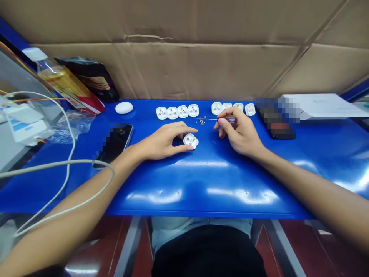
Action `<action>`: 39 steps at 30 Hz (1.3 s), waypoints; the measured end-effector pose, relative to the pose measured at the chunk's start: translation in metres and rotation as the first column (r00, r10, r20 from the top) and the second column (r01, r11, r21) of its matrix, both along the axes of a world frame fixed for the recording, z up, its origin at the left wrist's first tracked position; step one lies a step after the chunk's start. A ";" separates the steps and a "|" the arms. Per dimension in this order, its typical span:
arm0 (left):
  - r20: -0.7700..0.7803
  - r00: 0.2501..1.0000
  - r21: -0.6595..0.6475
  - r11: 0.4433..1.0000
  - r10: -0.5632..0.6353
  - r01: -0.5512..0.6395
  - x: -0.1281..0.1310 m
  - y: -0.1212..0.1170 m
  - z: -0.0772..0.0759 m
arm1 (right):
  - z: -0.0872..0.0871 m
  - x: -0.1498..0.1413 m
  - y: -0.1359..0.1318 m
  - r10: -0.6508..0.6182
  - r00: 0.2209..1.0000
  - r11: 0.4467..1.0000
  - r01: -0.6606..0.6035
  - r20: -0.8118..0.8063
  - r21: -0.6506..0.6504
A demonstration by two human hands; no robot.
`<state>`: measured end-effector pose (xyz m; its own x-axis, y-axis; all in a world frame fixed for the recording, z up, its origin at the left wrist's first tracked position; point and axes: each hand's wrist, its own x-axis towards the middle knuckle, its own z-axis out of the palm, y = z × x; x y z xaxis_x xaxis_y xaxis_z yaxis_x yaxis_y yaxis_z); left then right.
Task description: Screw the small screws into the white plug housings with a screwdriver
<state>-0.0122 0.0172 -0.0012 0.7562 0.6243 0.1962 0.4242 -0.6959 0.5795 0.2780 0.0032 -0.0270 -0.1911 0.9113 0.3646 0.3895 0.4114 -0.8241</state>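
Observation:
My left hand [165,140] is curled around a small white plastic socket part [190,141] with brass-coloured contacts. Its thumb rests on the part's near edge, and the index finger reaches out beyond it. In my right hand [240,129] is a screwdriver [230,120] with a translucent purple handle, gripped between thumb and fingers. The thin shaft points left, its tip at a small heap of screws [202,121]. Behind the hands stand two rows of similar white parts, a left row [177,112] and a right row [217,108] partly hidden by my right hand.
On the left of the blue table [184,184] lie a phone [117,142], a white oval case [123,108] and a drink bottle [62,79]. A white cable [69,154] loops over my left forearm. At right are a dark phone [273,119] and a white box [319,105]. Cardboard [184,69] walls the back.

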 end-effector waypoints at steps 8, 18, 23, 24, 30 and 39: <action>0.151 0.974 0.026 0.984 0.172 -0.177 0.000 0.001 0.002 | 0.006 -0.005 -0.008 -0.013 0.994 1.000 0.013 0.105 0.003; 0.195 0.934 -0.027 0.953 0.301 -0.301 0.001 0.003 0.001 | 0.009 -0.006 -0.010 -0.019 0.992 1.000 0.021 0.123 -0.015; 0.181 0.937 -0.015 0.953 0.299 -0.301 0.001 0.003 0.001 | 0.008 -0.005 -0.009 -0.012 0.989 1.000 0.015 0.150 -0.018; 0.183 0.936 -0.014 0.953 0.300 -0.303 0.001 0.003 0.001 | 0.008 -0.005 -0.009 -0.011 0.989 1.000 0.014 0.148 -0.015; 0.216 0.924 -0.054 0.948 0.316 -0.312 0.001 0.002 0.002 | 0.009 -0.006 -0.011 -0.032 0.998 0.999 0.030 0.063 0.040; 0.432 0.841 -0.247 0.940 0.325 -0.237 0.003 0.004 -0.006 | 0.022 -0.019 -0.035 0.046 0.999 0.990 -0.042 -0.026 0.136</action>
<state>-0.0092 0.0216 -0.0077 0.3931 0.8534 0.3424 0.2401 -0.4547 0.8577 0.2591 -0.0315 -0.0045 -0.2172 0.8442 0.4900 0.3454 0.5360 -0.7703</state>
